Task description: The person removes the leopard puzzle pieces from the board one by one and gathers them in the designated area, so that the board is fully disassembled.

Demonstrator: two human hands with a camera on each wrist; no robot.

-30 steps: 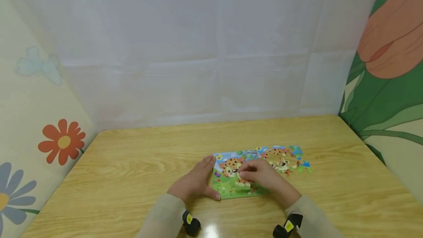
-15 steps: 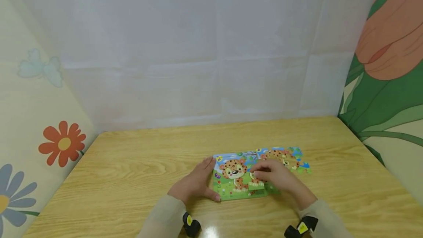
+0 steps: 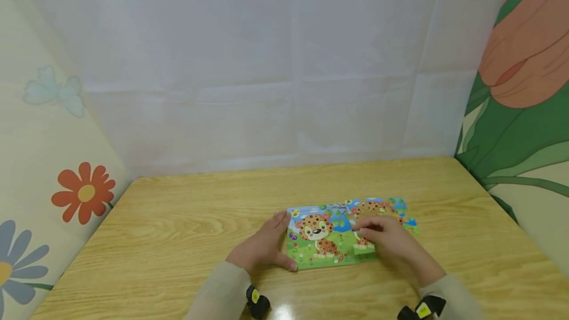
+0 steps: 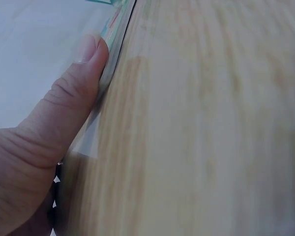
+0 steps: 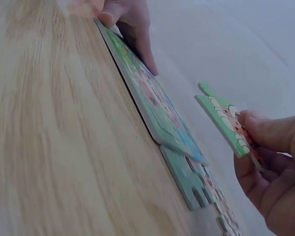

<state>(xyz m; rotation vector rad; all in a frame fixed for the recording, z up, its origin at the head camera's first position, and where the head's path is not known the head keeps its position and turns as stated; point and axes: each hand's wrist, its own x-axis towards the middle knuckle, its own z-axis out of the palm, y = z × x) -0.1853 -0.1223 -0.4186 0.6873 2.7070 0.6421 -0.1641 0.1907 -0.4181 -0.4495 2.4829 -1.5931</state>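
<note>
My left hand (image 3: 262, 242) rests along the left edge of a leopard picture board (image 3: 329, 256), its thumb (image 4: 73, 88) straight against the near corner. My right hand (image 3: 393, 238) pinches a puzzle piece (image 5: 226, 123) between thumb and fingers; it shows green grass and leopard paws. In the right wrist view the piece is tilted in the air beside the boards. Below and behind the right hand lies a partly assembled leopard jigsaw (image 3: 371, 207), with gaps and a ragged right side. The picture board overlaps its left edge. The right hand hides part of the jigsaw.
Both boards lie on a wood-grain table (image 3: 186, 211). A white sheet (image 3: 266, 63) hangs behind it, and flower-painted panels stand at left (image 3: 53, 137) and right (image 3: 524, 112). Each wrist wears a small black camera.
My right hand has carried the puzzle piece rightward, from over the picture board's leopard to in front of the jigsaw. That leopard is now uncovered. The left hand stays in place.
</note>
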